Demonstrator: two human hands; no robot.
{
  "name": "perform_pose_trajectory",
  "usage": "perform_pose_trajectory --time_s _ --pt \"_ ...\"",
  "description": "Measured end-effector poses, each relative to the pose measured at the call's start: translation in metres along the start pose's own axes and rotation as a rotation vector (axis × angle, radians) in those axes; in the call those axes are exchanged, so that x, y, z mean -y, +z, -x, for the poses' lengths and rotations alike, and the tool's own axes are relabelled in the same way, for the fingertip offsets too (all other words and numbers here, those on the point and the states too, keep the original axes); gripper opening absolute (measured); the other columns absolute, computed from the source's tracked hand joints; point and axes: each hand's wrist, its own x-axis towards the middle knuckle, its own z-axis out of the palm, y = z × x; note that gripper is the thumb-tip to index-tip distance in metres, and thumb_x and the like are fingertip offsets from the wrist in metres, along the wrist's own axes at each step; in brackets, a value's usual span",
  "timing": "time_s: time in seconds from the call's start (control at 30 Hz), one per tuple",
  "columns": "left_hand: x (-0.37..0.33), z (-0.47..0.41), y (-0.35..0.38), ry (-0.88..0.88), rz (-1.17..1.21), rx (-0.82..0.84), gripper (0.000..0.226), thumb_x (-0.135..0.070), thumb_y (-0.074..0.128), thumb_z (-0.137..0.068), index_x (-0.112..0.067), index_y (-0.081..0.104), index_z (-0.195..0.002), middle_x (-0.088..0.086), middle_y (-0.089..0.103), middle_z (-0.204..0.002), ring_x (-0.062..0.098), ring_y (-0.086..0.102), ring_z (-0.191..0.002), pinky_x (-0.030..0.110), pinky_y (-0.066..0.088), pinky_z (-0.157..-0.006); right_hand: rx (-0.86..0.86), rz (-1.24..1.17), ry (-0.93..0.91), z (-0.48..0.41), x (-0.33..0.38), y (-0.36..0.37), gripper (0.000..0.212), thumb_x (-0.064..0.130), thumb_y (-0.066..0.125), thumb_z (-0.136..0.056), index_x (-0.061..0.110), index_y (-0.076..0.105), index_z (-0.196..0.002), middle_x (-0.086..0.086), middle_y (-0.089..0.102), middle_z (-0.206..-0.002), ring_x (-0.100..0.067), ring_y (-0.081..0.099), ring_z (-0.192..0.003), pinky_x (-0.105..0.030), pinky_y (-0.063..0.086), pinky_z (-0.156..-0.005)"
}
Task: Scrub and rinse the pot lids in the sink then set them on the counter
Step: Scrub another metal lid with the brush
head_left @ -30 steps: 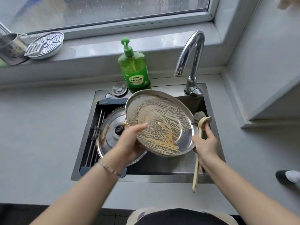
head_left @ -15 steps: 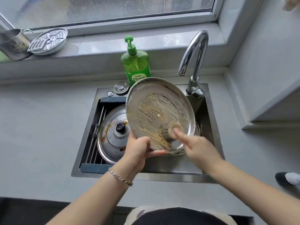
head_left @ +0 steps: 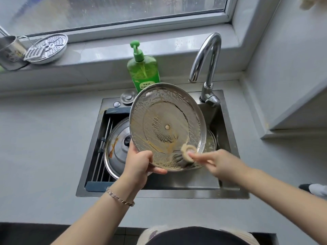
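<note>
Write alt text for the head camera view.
Over a steel sink, the left hand tilts a soapy pot lid underside-up while the right hand presses a scrub brush to its lower rim. A second lid lies in the basin; green soap bottle behind.

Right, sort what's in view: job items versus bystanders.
In the job: held lid, second lid, brush, sink, faucet, left hand, right hand.
Lying about: soap bottle, steamer plate, metal cup, drain plug.
</note>
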Motion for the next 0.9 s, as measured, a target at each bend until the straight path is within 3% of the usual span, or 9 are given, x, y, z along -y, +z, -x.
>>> perform_pose_trajectory --time_s 0.1,0.23,0.3,0.37,0.47,0.57,0.67,0.77,0.9 --pt "-0.001 0.001 0.005 0.005 -0.045 0.008 0.074 0.025 0.024 -0.074 -0.021 0.035 -0.131 0.006 0.053 -0.108 0.037 0.055 -0.059 0.025 0.045 -0.03 -0.014 0.044 0.117 -0.005 -0.009 -0.007 0.031 0.031 0.047 -0.096 0.049 0.055 -0.12 0.005 0.062 -0.082 -0.003 0.044 -0.052 -0.018 0.037 -0.058" --pt "0.003 -0.002 0.01 -0.007 -0.058 0.006 0.068 0.024 0.024 -0.074 -0.019 0.037 -0.124 0.012 0.056 -0.102 0.033 0.061 -0.052 0.025 0.044 -0.028 0.174 -0.393 -0.052 0.008 0.036 0.008 0.029 0.029 0.052 -0.093 0.048 0.058 -0.114 0.02 0.065 -0.108 0.008 0.058 -0.097 -0.009 0.04 -0.086" --pt "0.003 0.0 0.009 0.012 -0.097 0.047 0.069 0.025 0.025 -0.073 -0.018 0.037 -0.125 0.016 0.058 -0.105 0.03 0.063 -0.049 0.026 0.044 -0.029 0.241 -0.448 -0.08 0.006 0.04 -0.004 0.03 0.022 0.053 -0.093 0.038 0.059 -0.116 0.037 0.062 -0.087 0.022 0.053 -0.081 -0.001 0.037 -0.077" --pt "-0.002 0.003 0.007 0.056 -0.137 0.09 0.072 0.026 0.026 -0.073 -0.023 0.039 -0.126 0.013 0.058 -0.103 0.029 0.062 -0.05 0.027 0.044 -0.028 0.33 -0.379 -0.071 0.001 0.033 -0.021 0.03 0.018 0.053 -0.093 0.03 0.058 -0.12 0.034 0.052 -0.051 0.011 0.048 -0.052 -0.003 0.035 -0.057" --pt "-0.012 0.006 0.005 0.132 -0.209 0.136 0.074 0.027 0.03 -0.076 -0.034 0.042 -0.116 0.006 0.057 -0.098 0.026 0.06 -0.042 0.026 0.044 -0.027 0.43 -0.266 0.0 -0.002 0.022 -0.032 0.029 0.023 0.053 -0.093 0.041 0.059 -0.115 0.024 0.048 -0.047 -0.003 0.039 -0.046 -0.009 0.031 -0.047" --pt "-0.015 0.005 0.004 0.172 -0.247 0.129 0.076 0.026 0.029 -0.076 -0.03 0.038 -0.126 0.006 0.057 -0.101 0.026 0.061 -0.043 0.026 0.043 -0.027 0.425 -0.25 0.007 -0.004 0.021 -0.029 0.03 0.021 0.051 -0.095 0.037 0.056 -0.119 0.034 0.046 -0.042 0.01 0.045 -0.045 -0.007 0.034 -0.049" --pt "-0.011 0.001 0.0 0.129 -0.248 0.107 0.079 0.026 0.025 -0.074 -0.028 0.037 -0.131 0.006 0.057 -0.103 0.026 0.061 -0.049 0.026 0.043 -0.027 0.46 -0.178 -0.003 -0.002 0.026 -0.025 0.026 0.035 0.05 -0.094 0.043 0.059 -0.116 0.035 0.055 -0.057 0.012 0.051 -0.06 -0.006 0.036 -0.058" --pt "-0.009 -0.001 -0.01 0.026 -0.23 0.091 0.083 0.026 0.023 -0.073 -0.031 0.035 -0.132 0.009 0.054 -0.109 0.024 0.058 -0.039 0.023 0.042 -0.027 0.423 0.072 0.042 -0.003 0.008 -0.025 0.025 0.048 0.047 -0.092 0.05 0.06 -0.114 0.018 0.065 -0.107 -0.007 0.056 -0.087 -0.019 0.039 -0.074" --pt "-0.011 -0.005 -0.02 -0.061 -0.295 0.104 0.08 0.026 0.023 -0.074 -0.035 0.034 -0.124 0.009 0.053 -0.106 0.022 0.054 -0.036 0.021 0.04 -0.027 0.367 0.483 0.026 -0.004 -0.011 -0.034 0.032 0.039 0.04 -0.097 0.056 0.049 -0.121 0.003 0.065 -0.103 -0.019 0.052 -0.081 -0.027 0.04 -0.065"
